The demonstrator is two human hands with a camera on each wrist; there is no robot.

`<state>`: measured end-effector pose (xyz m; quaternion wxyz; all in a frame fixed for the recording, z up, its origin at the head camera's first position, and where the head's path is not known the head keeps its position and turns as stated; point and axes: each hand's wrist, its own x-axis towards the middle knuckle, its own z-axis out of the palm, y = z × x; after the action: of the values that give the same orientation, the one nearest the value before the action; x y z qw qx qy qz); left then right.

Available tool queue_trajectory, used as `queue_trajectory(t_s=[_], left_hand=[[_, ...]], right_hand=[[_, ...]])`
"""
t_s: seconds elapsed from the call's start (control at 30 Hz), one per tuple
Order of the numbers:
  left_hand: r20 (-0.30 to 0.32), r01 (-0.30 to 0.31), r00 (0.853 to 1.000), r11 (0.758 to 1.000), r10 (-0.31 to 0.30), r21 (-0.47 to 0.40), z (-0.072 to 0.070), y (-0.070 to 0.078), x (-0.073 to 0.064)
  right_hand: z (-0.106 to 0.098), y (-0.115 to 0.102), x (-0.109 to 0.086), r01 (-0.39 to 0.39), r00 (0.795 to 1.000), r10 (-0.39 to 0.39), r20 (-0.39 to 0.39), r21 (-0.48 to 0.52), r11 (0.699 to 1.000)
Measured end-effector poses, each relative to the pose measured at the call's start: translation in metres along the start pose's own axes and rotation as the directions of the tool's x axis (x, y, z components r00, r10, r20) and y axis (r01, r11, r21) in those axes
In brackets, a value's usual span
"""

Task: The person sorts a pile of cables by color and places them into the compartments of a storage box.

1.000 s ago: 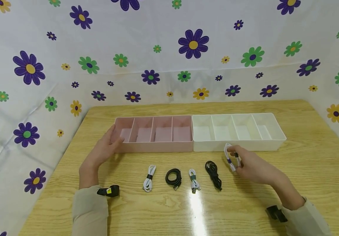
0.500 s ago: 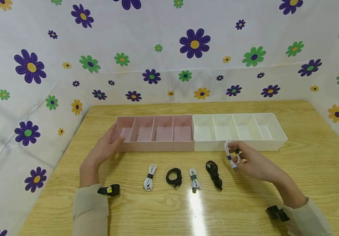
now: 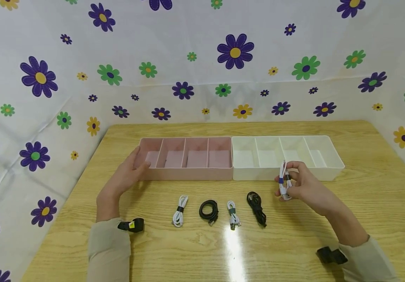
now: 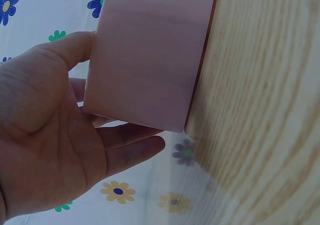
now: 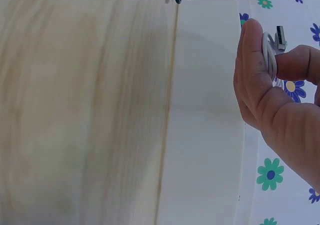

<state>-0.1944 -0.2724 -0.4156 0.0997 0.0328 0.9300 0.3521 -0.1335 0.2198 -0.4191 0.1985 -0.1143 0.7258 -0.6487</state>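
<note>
Above the table in front of the white divided box, my right hand pinches a coiled white USB cable. A blue tie and a dark band show on the coil. In the right wrist view the white loops sit between thumb and fingers, a metal plug sticking out. My left hand holds the left end of the pink divided box, thumb over its front rim. In the left wrist view the fingers lie along the end of the pink box.
A row of bundled cables lies before the boxes: a white one with a black tie, a round black coil, a white one with a green tie, and a long black bundle. A flowered cloth hangs behind the wooden table.
My right hand has lifted slightly and turned the white cable upright, carrying it a little to the right. The left hand keeps its hold on the pink box.
</note>
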Motion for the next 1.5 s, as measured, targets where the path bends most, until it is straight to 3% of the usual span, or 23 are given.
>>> queue_trajectory(t_s=[0.3,0.4,0.5,0.63,0.73,0.83,0.9,1.17,1.33,1.5], left_hand=[[0.004,-0.002,1.0,1.0,0.002,0.002,0.0,-0.001,0.001],[0.002,-0.006,1.0,1.0,0.006,0.005,0.0,-0.002,0.002],[0.002,0.0,1.0,1.0,0.0,0.005,0.0,-0.002,0.002],[0.006,0.014,1.0,1.0,-0.014,0.003,-0.001,-0.003,0.002],[0.005,0.015,1.0,1.0,-0.015,0.008,-0.001,-0.004,0.002],[0.004,0.011,1.0,1.0,-0.011,0.011,-0.002,-0.003,0.002],[0.004,0.012,1.0,1.0,-0.012,0.009,-0.001,-0.003,0.002],[-0.009,0.001,1.0,1.0,-0.001,-0.004,0.0,-0.003,0.002],[-0.009,0.005,1.0,1.0,-0.005,-0.022,0.001,-0.005,0.003],[-0.012,0.013,1.0,1.0,-0.014,-0.021,0.0,-0.008,0.002]], right_hand=[[-0.003,-0.001,-0.001,-0.023,1.0,0.025,-0.017,0.082,0.996],[-0.005,0.0,-0.001,0.004,1.0,0.0,-0.022,0.189,0.982],[-0.006,0.0,-0.001,0.027,1.0,-0.024,-0.011,0.337,0.941],[-0.007,0.0,-0.001,0.017,0.998,-0.041,0.036,0.514,0.857],[-0.007,0.0,0.0,-0.003,0.996,-0.05,0.072,0.598,0.801],[-0.006,-0.001,0.001,-0.013,0.995,-0.051,0.083,0.63,0.777],[-0.005,-0.002,0.001,-0.021,0.997,-0.034,0.075,0.633,0.774],[0.0,-0.002,0.001,-0.043,0.998,0.011,0.059,0.56,0.827],[0.003,-0.004,0.002,-0.044,0.999,0.019,0.051,0.554,0.831],[0.009,-0.005,0.006,-0.049,0.998,0.02,0.057,0.579,0.814]])
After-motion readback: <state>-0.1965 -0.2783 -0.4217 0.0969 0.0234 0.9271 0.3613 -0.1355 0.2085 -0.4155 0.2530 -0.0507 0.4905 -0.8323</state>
